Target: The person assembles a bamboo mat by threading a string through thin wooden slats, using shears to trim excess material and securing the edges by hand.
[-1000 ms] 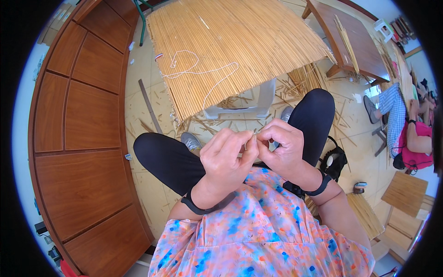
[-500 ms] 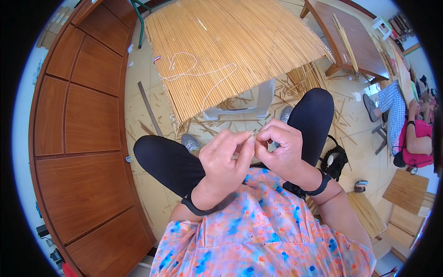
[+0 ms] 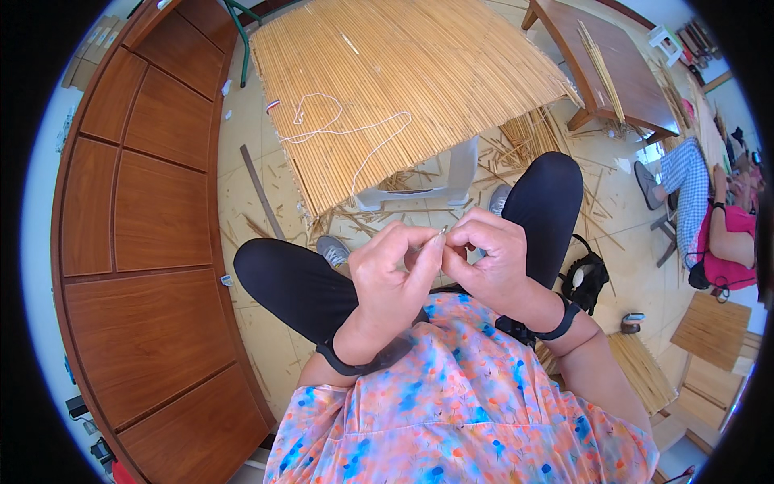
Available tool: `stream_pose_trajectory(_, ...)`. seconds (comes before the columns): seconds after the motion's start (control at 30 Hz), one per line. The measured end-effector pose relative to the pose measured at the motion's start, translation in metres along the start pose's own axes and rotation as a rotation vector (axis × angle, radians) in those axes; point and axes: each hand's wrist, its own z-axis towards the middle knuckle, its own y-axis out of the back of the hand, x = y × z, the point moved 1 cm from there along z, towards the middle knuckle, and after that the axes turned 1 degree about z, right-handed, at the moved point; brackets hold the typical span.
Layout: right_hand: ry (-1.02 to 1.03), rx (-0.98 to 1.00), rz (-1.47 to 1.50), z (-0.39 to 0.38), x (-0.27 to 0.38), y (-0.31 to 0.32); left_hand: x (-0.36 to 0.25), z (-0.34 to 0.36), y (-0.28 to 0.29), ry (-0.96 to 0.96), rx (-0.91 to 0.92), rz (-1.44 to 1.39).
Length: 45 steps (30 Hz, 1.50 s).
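My left hand (image 3: 393,270) and my right hand (image 3: 493,256) meet in front of my lap, the fingertips of both pinched together. A small, thin, shiny piece (image 3: 443,230) sticks up a little from between the left thumb and forefinger; most of it is hidden and I cannot make out its kind. The right thumb and forefinger press close against it. Beyond my hands lies a mat of thin straw-coloured stalks (image 3: 403,64), with a loose white string (image 3: 355,130) curling over its left part.
A white plastic stool (image 3: 463,173) stands under the mat. Cut stalks litter the tiled floor. Wooden panelling (image 3: 165,194) runs along the left. At the far right is a brown table (image 3: 609,52) bearing a bundle of stalks (image 3: 601,68); another person in pink (image 3: 730,254) sits below it.
My hands stay pinched together in nearly the same place. The fingers have shifted slightly, and the small shiny piece shows a little more above the left fingertips.
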Motion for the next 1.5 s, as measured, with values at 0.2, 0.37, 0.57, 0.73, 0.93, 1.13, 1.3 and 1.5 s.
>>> stream_pose_trajectory(0.2,-0.029,0.015,0.024,0.000,-0.001,0.001,0.001,-0.001,0.001,0.007,0.020,-0.063)
stream_pose_trajectory(0.37,-0.074,0.022,0.081,0.002,-0.001,0.000,0.002,0.000,-0.001,-0.065,-0.013,-0.072)
stream_pose_trajectory(0.57,-0.046,0.052,0.026,0.002,-0.001,0.002,-0.001,0.001,0.000,-0.032,-0.012,-0.056)
stream_pose_trajectory(0.73,-0.061,0.042,0.023,0.003,-0.001,0.000,0.003,0.000,0.001,-0.020,-0.004,-0.043)
stream_pose_trajectory(0.93,-0.050,0.098,0.007,0.006,0.001,-0.001,0.009,-0.001,0.003,0.068,0.027,-0.160)
stream_pose_trajectory(1.13,-0.077,0.214,0.018,0.011,0.001,0.003,0.015,0.000,0.005,0.108,0.058,-0.203)
stream_pose_trajectory(1.3,-0.121,0.096,0.113,0.012,0.000,0.005,0.017,0.001,0.009,0.234,0.087,-0.272)
stream_pose_trajectory(1.5,-0.081,0.088,0.139,0.013,-0.002,0.008,0.017,0.000,0.003,0.304,0.199,-0.416)
